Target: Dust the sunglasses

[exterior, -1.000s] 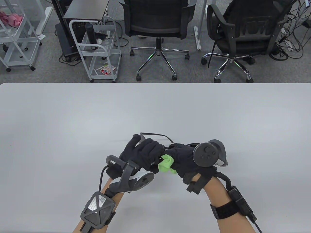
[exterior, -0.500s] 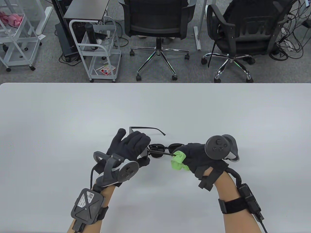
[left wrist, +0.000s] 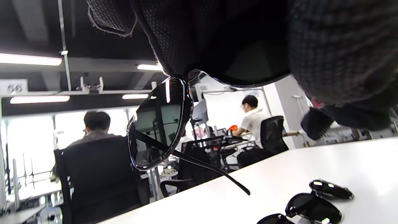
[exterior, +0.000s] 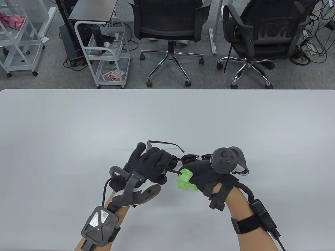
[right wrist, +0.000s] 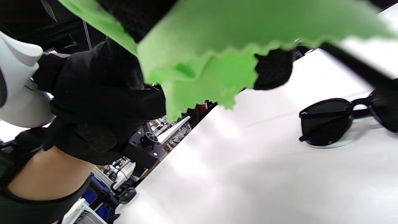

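Observation:
My left hand (exterior: 153, 163) grips a pair of black sunglasses (exterior: 165, 143) by the frame and holds them above the table. One temple arm sticks out to the far side. The other temple arm (exterior: 173, 171) runs right into a green cloth (exterior: 184, 181). My right hand (exterior: 197, 172) holds the cloth pinched around that arm's end. In the left wrist view a dark lens (left wrist: 158, 124) hangs below my fingers. In the right wrist view the cloth (right wrist: 217, 53) fills the top, with the temple arm (right wrist: 357, 67) beside it.
A second pair of black sunglasses (exterior: 195, 157) lies on the white table (exterior: 78, 125) just beyond my right hand, also in the wrist views (left wrist: 314, 208) (right wrist: 326, 121). Office chairs (exterior: 170, 28) and white carts (exterior: 104, 52) stand past the far edge.
Half a second ago my hands were further apart, the cloth near the temple tip. Now they have come back together and the left hand has moved right with the sunglasses.

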`<state>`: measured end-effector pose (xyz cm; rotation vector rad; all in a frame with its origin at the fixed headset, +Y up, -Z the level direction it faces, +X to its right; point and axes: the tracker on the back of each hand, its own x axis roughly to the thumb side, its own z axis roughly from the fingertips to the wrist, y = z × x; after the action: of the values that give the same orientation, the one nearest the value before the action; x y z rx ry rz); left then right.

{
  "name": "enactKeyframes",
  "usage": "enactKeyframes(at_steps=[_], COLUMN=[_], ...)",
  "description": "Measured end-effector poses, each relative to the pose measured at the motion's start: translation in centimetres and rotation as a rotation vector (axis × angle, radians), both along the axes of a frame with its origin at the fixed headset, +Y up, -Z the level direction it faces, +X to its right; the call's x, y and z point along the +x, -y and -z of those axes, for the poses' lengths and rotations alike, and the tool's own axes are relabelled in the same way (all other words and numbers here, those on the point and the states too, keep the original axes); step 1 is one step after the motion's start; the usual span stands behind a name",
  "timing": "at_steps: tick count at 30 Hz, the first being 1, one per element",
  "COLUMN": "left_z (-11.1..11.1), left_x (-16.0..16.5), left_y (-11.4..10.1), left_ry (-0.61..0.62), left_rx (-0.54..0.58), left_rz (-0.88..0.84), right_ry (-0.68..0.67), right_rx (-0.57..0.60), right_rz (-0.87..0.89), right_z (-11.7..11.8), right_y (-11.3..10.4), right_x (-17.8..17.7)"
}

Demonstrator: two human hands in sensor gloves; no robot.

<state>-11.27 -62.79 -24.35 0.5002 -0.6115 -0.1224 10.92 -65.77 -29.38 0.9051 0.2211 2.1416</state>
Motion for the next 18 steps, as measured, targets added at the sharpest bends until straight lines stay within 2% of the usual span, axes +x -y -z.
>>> enactKeyframes(at_steps=[3,5,7,10,13,16,18], left_z=[-0.5,-0.8,-0.5,-0.2,0.3,1.1,1.5], left_x=[1.3,1.8,1.5,1.0,0.4,-1.0,-1.9], left_y=[0.7,0.9,0.7,0.2,0.0,0.1,0.0], left_ry=[0.048,0.038,0.042,0.031,-0.006,-0.042,-0.067], left_rx=[-0.035,-0.002,-0.019,-0.048,-0.026,-0.065,-0.081], left_rz=[-0.005,0.035,-0.009,-0.064,-0.048,-0.094,-0.127], right_ry=[-0.04,-0.037,-0.042,-0.025,0.004,0.058,0.088], right_rx=[-0.058,-0.064,0.014,0.0,0.031,0.04,0.009], right_rz=[0.106,0.077,0.029,0.092,0.019,-0.061,-0.03], right_z=[-0.2,-0.6,-0.3,-0.1,0.2,0.7,1.0], right_y=[-0.1,-0.4,-0.7,-0.9,-0.9,-0.5,-0.1], right_x=[-0.6,-0.9,-0.6,-0.2,0.4,2.1,3.2])
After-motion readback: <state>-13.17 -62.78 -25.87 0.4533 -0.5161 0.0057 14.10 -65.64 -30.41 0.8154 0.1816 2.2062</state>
